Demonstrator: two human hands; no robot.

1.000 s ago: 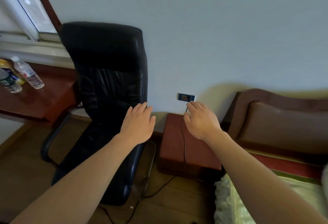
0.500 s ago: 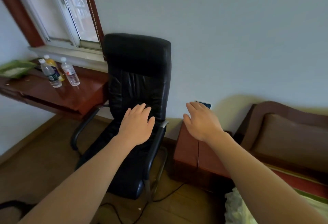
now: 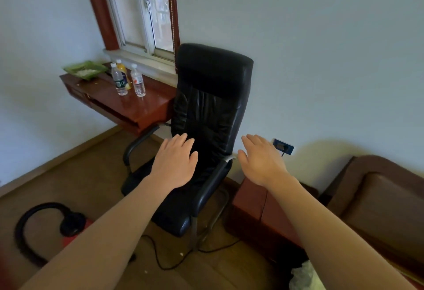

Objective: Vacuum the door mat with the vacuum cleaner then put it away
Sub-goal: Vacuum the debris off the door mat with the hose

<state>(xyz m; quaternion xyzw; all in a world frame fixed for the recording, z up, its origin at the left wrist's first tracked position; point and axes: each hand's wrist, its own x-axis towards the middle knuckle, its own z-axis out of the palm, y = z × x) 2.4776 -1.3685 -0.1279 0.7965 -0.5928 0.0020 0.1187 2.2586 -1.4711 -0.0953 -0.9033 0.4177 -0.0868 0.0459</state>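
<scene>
Reaching forward, left hand (image 3: pixel 175 163) and right hand (image 3: pixel 261 160) both spread flat, palms down, holding nothing, before chair (image 3: pixel 206 106).

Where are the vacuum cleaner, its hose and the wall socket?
vacuum cleaner (image 3: pixel 72 240): head view, on the red body, lower left.
hose (image 3: pixel 42 206): head view, on the top of the black loop.
wall socket (image 3: pixel 281 145): head view, on the blue faceplate.

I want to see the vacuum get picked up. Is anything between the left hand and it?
Nothing visible. The vacuum sits on bare floor, down and left of the left hand. The chair stands beyond the hand, not between them. Only the person's own forearm hides part of the vacuum.
</scene>
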